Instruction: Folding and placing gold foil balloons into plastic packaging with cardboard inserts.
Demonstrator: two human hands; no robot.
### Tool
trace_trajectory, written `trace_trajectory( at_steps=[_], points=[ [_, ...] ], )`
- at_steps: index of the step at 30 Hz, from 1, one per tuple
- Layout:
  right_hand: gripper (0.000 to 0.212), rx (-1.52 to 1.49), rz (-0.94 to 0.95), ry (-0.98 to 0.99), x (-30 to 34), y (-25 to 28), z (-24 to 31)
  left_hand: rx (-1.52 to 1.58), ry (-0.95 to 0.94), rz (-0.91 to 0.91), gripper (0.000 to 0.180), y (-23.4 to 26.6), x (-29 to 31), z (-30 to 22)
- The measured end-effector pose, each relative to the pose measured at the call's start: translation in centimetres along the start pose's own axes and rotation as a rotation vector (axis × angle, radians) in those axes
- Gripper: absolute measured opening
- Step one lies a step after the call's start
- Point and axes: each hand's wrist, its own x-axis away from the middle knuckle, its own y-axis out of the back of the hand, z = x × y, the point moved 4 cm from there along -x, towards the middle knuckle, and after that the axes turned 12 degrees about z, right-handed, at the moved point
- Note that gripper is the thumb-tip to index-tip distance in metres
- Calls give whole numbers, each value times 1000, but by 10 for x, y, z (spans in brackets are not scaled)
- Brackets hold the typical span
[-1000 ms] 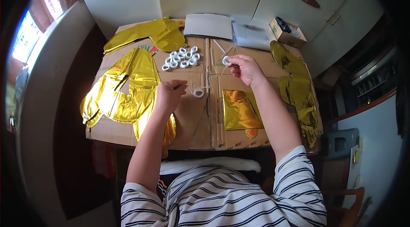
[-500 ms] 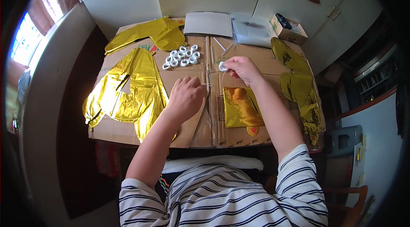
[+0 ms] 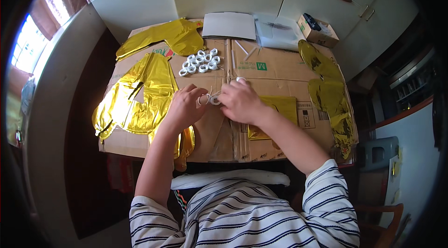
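Note:
Over the middle of the cardboard, my left hand [image 3: 186, 104] and my right hand [image 3: 241, 101] are close together. A small looped coil of white ribbon [image 3: 214, 100] lies between their fingertips, pinched from both sides, with thin loose ends standing up. Just beyond my right hand's knuckles a bit of another white ribbon roll [image 3: 240, 79] shows. Partly under my right wrist lies a folded gold foil balloon [image 3: 284, 108]. A large flat gold foil balloon [image 3: 151, 84] spreads beside my left hand. Several white ribbon coils [image 3: 203, 59] sit grouped beyond my hands.
Flattened cardboard [image 3: 280, 73] covers the table. Another gold foil balloon [image 3: 161, 35] lies far left, and one [image 3: 331, 98] runs along the right edge. White sheets [image 3: 228, 26], a clear plastic bag [image 3: 275, 31], white sticks [image 3: 241, 48] and a small box [image 3: 322, 33] stand at the back.
My right hand has come left and nearer to meet my left hand, which has shifted slightly left. The roll it held now rests beyond it; both hands pinch a ribbon coil.

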Motion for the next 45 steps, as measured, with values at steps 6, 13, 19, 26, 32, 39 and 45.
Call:
trace_trajectory(
  at_steps=[6,13,19,26,32,39,45],
  points=[
    [7,32,-65,14,-11,-23,1,-2,-97,-8,41,-2,-1,5],
    [6,-1232,256,-321,-2,-4,-24,536,-170,166,54,1,3,-8],
    [14,-1689,92,-366,-7,13,-24,1219,20,269,34,-32,-4,-9],
    [15,-1670,-185,-453,-4,1,-16,2057,59,263,35,-44,3,-24],
    [15,-426,-279,-35,2,32,8,2107,25,273,38,-49,6,-9],
    [19,-250,-252,150,4,43,17,2020,77,312,31,-44,12,-18],
    [16,-633,-192,63,4,36,6,1880,133,275,25,-49,14,-12]
  ],
)
